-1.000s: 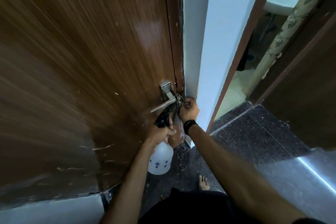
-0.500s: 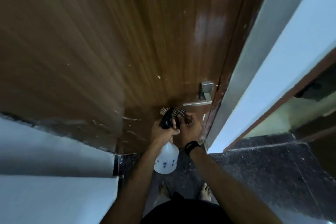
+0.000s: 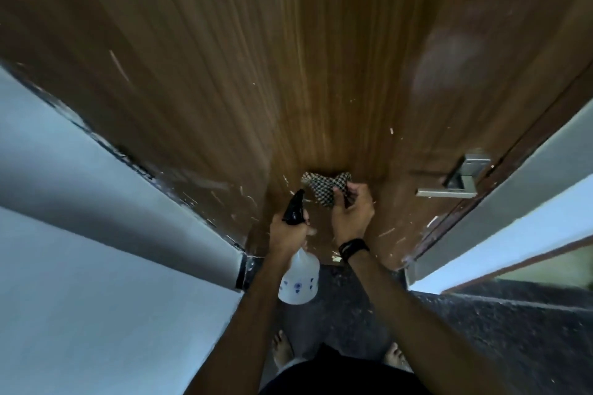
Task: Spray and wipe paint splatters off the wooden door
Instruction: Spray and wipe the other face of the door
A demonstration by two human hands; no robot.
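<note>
Our spray bottle (image 3: pixel 299 279) at lower centre, long axis upright, black nozzle toward the wooden door (image 3: pixel 288 74), our left hand (image 3: pixel 287 231) gripping its neck, our right hand (image 3: pixel 351 212) pinching the checked cloth (image 3: pixel 325 187) against the door, lever handle (image 3: pixel 449 186) at right.

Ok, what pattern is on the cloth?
A small black-and-white check; the cloth shows best in the head view, held by the right hand.

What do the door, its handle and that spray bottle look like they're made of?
Door: wood or wood-look veneer, brown, straight grain, glossy sheen.
Handle: likely brushed metal, grey and matte, square-edged.
Spray bottle: translucent white plastic with small blue prints and a black trigger head.
</note>
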